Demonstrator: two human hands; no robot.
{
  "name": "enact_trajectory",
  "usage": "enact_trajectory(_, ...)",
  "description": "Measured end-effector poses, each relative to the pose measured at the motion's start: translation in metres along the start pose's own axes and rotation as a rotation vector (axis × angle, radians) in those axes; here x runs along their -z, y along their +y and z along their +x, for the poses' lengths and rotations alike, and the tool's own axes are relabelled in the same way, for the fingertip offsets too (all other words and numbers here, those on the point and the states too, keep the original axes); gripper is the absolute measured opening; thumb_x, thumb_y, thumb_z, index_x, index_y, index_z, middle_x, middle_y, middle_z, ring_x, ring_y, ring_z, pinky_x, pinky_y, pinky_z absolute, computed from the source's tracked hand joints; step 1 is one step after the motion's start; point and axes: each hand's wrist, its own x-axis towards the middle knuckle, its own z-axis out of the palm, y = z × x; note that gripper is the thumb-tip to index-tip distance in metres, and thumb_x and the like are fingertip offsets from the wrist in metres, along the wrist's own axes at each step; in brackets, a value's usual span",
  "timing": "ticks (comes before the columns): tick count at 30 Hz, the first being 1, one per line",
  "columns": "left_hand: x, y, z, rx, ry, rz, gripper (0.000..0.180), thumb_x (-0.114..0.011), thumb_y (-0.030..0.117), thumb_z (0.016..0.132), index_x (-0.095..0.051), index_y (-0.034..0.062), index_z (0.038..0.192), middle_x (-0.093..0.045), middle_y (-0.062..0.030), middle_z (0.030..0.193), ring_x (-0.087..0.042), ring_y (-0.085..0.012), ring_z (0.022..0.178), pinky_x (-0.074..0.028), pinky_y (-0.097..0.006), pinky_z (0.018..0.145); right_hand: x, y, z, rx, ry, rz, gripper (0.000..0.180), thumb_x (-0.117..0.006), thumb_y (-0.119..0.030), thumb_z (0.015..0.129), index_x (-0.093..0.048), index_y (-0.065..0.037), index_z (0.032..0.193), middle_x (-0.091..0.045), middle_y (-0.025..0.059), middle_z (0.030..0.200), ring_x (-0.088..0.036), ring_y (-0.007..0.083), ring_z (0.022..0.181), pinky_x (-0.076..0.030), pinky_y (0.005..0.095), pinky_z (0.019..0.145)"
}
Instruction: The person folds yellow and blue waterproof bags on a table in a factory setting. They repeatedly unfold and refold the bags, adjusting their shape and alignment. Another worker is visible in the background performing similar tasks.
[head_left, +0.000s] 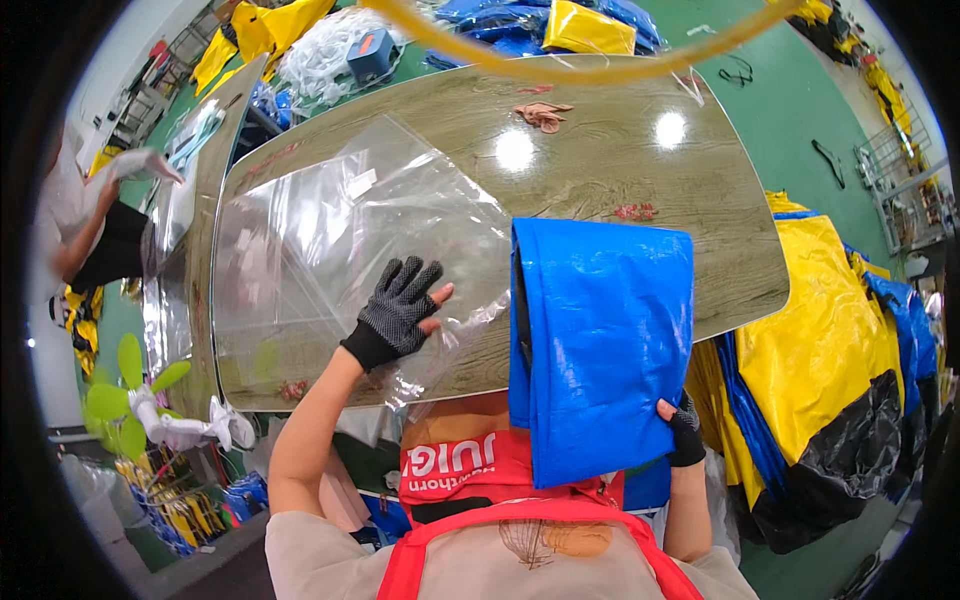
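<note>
My left hand point(401, 312), in a dark dotted glove with some bare fingertips, lies with fingers spread on a clear plastic bag point(440, 215). More clear bags point(270, 230) lie beneath and beside it on the wood-patterned table point(600, 140). My right hand point(685, 430), gloved the same way, grips the lower right edge of a folded blue tarpaulin point(610, 330), thumb on top and the other fingers mostly hidden. The tarpaulin rests partly on the table and hangs over its near edge, against my red apron point(460, 475).
A stack of yellow, blue and black sheets point(815, 350) stands at the right. A crumpled brown glove point(543, 117) lies toward the table's far side. Beyond are white plastic point(320, 65) and a blue box point(371, 55). A green-bladed fan point(135, 385) and another person point(85, 220) are at the left.
</note>
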Motion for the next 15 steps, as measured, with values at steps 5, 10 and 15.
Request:
enact_trajectory(5, -0.008, -0.004, -0.003, 0.04, -0.02, -0.048, 0.047, -0.049, 0.029, 0.091, -0.047, 0.0109, 0.135, -0.038, -0.0197, 0.142, -0.029, -0.0393, 0.135, -0.017, -0.049, 0.113, -0.008, -0.003, -0.025, 0.027, -0.055, -0.114, 0.074, -0.077, -0.02, 0.067, -0.047, 0.0, 0.131, -0.058, 0.0147, 0.121, -0.058, 0.0261, 0.105, -0.047, 0.0374, 0.091)
enact_trajectory(10, -0.021, -0.012, -0.007, 0.015, 0.108, -0.083, 0.039, -0.045, 0.03, 0.094, -0.053, 0.0125, 0.128, -0.045, -0.0145, 0.138, -0.035, -0.0355, 0.132, -0.021, -0.048, 0.112, -0.026, 0.0, -0.046, -0.003, -0.076, -0.126, 0.069, -0.075, -0.018, 0.069, -0.049, 0.001, 0.129, -0.06, 0.0147, 0.118, -0.06, 0.0256, 0.103, -0.048, 0.0363, 0.089)
enact_trajectory(15, -0.033, -0.022, -0.002, 0.109, 0.272, -0.333, 0.035, -0.041, 0.031, 0.098, -0.062, 0.0109, 0.116, -0.057, -0.0131, 0.126, -0.046, -0.0338, 0.125, -0.027, -0.045, 0.11, -0.041, 0.001, -0.055, 0.028, -0.103, -0.121, 0.065, -0.074, -0.018, 0.071, -0.05, 0.002, 0.128, -0.06, 0.0144, 0.117, -0.06, 0.0239, 0.102, -0.048, 0.0356, 0.089)
